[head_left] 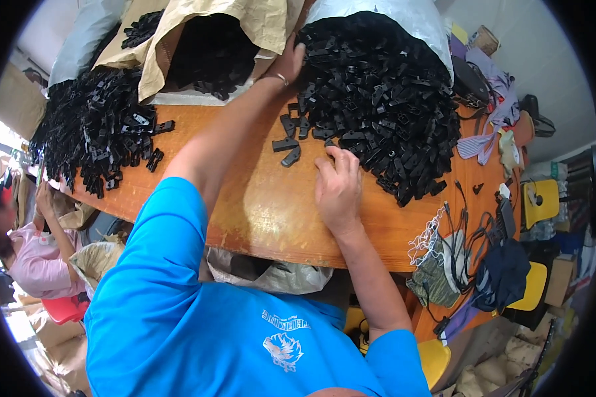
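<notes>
A large heap of small black plastic parts [384, 99] spills from a white sack [404, 14] onto the wooden table [258, 218]. My left hand [287, 65] reaches far forward, between that heap and a brown paper sack [153, 63]. Its thumb lies against the heap's left edge; the other fingers are mostly hidden. Close to the heap's near left edge, my right hand [340, 182] has its fingers curled down, with a black plastic part [330, 142] at the tips of thumb and forefinger. Several loose parts [286, 144] lie left of it.
Another pile of longer black parts [99, 126] covers the table's left end. More black pieces [212, 56] fill the paper sack. Cables [463, 225], white string [427, 238] and dark cloth [503, 274] lie at right, near a yellow chair [540, 202]. Another person [43, 255] sits at left.
</notes>
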A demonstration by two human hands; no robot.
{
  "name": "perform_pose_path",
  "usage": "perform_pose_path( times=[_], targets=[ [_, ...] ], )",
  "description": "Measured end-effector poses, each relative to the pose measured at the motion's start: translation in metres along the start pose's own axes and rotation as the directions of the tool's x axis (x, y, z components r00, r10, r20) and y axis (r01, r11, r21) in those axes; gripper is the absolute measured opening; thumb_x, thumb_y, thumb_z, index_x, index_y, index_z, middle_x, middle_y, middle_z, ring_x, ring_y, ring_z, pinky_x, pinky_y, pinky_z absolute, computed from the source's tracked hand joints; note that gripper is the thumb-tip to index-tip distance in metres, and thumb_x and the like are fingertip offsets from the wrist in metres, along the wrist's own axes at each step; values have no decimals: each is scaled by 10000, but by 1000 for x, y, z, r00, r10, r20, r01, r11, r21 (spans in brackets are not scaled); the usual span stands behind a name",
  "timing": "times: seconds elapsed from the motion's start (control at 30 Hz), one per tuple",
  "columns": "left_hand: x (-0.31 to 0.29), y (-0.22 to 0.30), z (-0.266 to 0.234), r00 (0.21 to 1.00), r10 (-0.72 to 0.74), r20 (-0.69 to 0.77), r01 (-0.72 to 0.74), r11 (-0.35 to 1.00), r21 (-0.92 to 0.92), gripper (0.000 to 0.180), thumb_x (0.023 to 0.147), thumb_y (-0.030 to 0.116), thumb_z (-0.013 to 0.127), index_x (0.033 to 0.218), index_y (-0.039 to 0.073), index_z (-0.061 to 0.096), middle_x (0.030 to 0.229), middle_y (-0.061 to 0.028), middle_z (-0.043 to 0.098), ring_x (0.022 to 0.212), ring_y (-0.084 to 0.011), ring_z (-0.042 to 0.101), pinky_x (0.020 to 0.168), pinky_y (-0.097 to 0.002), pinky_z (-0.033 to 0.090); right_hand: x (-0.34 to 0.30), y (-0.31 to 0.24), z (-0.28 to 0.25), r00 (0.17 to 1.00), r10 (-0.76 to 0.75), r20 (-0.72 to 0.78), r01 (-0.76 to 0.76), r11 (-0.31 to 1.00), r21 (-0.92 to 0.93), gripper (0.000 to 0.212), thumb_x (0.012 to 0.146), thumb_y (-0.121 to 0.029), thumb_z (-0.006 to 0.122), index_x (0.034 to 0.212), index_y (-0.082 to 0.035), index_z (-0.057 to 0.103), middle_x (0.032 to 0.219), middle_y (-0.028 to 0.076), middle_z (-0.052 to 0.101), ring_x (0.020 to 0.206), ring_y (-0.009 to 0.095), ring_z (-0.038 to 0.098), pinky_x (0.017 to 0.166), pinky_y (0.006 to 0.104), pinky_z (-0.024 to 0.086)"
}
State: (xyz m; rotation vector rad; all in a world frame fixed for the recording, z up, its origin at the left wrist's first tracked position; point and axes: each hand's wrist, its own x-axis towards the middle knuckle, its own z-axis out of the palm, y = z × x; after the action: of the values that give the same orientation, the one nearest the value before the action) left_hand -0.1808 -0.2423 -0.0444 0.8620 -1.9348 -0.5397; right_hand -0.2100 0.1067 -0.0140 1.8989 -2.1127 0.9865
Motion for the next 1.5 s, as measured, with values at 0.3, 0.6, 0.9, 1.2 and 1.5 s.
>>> perform_pose_path(
  times=[0.3,0.6,0.9,1.2,1.5],
  targets=[
    [27,-49,26,985,-100,141,129,969,-213,584,1103,479,571,1433,3,645,1373,-175,710,1290,-282,644,1142,-360,445,6,5,8,1000,-7,5,7,999,52,168,859,21,670,1006,0,747,1183,129,704,1283,346,603,982,459,516],
    [-10,21,5,996,-77,48,81,994,-78,663,958,556,699,1490,163,658,1506,-218,597,1377,-397,576,1164,-473,457,16,-7,7,998,-63,-9,64,992,106,158,862,18,679,1001,10,754,1178,154,699,1293,358,592,1011,472,503],
    [-17,68,41,978,-156,137,142,984,106,714,953,686,598,1566,320,592,1617,-281,494,1476,-428,506,1217,-532,400,14,-8,4,999,-20,29,16,991,130,144,887,10,665,1001,19,753,1183,157,692,1292,370,592,1032,487,503],
    [-20,68,33,936,-172,307,125,978,166,720,1006,689,543,1616,307,532,1677,-274,429,1559,-435,400,1270,-523,347,11,-3,8,999,-44,-2,44,993,113,105,900,1,654,979,20,721,1201,169,673,1307,377,578,1034,496,507],
    [-80,110,-46,888,91,451,-37,991,-128,638,1051,492,616,1549,95,586,1526,-253,592,1415,-421,552,1207,-450,438,6,1,13,997,-66,-34,68,995,67,124,898,-11,667,965,20,767,1190,162,687,1297,365,586,1029,494,517]
  ],
)
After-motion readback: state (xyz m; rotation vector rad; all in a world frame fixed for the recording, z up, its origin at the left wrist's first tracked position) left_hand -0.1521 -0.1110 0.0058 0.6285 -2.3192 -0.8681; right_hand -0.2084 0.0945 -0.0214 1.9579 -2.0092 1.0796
